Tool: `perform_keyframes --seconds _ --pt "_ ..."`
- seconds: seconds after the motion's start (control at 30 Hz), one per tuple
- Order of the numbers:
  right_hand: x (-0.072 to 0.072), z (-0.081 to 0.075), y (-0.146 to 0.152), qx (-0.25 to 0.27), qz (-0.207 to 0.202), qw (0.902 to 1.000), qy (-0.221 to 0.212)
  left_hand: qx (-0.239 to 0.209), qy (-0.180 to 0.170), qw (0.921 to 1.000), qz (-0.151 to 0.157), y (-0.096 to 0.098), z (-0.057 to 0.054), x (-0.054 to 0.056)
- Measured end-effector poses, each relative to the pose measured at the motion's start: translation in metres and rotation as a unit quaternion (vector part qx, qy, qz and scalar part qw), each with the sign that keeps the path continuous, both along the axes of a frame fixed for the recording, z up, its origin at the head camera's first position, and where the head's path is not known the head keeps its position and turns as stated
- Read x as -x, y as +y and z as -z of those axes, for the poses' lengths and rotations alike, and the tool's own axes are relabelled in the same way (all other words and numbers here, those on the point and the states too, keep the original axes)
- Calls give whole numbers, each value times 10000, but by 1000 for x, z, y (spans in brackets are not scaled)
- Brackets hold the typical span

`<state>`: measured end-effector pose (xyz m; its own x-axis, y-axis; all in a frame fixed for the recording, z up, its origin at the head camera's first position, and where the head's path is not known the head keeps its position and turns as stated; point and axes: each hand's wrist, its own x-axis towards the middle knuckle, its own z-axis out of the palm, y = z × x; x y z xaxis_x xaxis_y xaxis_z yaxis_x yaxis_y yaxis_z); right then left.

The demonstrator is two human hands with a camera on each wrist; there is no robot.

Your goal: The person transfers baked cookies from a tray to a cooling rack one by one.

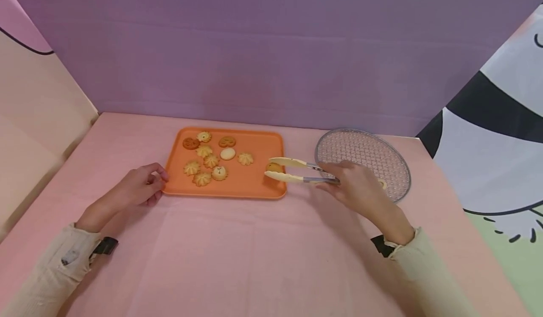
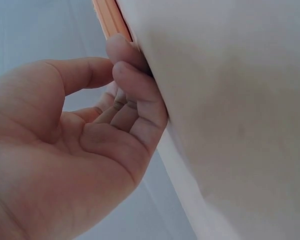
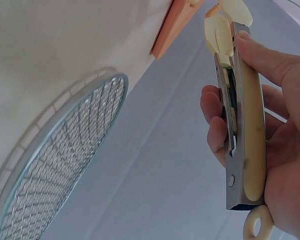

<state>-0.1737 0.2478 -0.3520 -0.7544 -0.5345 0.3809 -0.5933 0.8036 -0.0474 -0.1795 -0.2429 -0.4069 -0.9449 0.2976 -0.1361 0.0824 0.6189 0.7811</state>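
Note:
My right hand (image 1: 354, 185) grips a pair of tongs (image 3: 252, 125) with steel arms and cream tips. Those tips stand on either side of a golden-brown cookie (image 1: 275, 167) at the right end of an orange tray (image 1: 254, 187). Along the tray's left rim, my left hand (image 1: 142, 182) rests with loosely bent fingers, the fingertips right at the edge. No part of the tray shows between thumb and fingers in the left wrist view. Several cookies lie on the tray's left half, among them piped swirl cookies (image 1: 202, 179), a pale round one (image 1: 227, 153) and brown pretzel-shaped ones (image 1: 227, 141).
A round wire mesh rack (image 1: 360, 147) with a metal rim lies right of the tray, partly behind my right hand. Pink cloth (image 1: 237, 256) covers the table. A purple backdrop (image 1: 271, 72) rises at the back, with printed panels at both sides.

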Motion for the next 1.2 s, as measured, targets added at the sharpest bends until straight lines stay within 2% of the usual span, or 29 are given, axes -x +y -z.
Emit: perform_keyframes --seconds 0.37,0.57,1.03,1.2 --pt "8 -2 20 199 94 9994 278 -59 -85 9999 -38 -1 1 0" --pt "12 -5 31 137 259 9988 405 -76 -62 9999 32 -2 2 1" --pt "22 -7 56 -144 835 9964 50 -186 -220 9996 5 -4 4 2" --pt "24 -6 67 -383 1119 9929 149 -199 -215 9996 20 -4 3 2"
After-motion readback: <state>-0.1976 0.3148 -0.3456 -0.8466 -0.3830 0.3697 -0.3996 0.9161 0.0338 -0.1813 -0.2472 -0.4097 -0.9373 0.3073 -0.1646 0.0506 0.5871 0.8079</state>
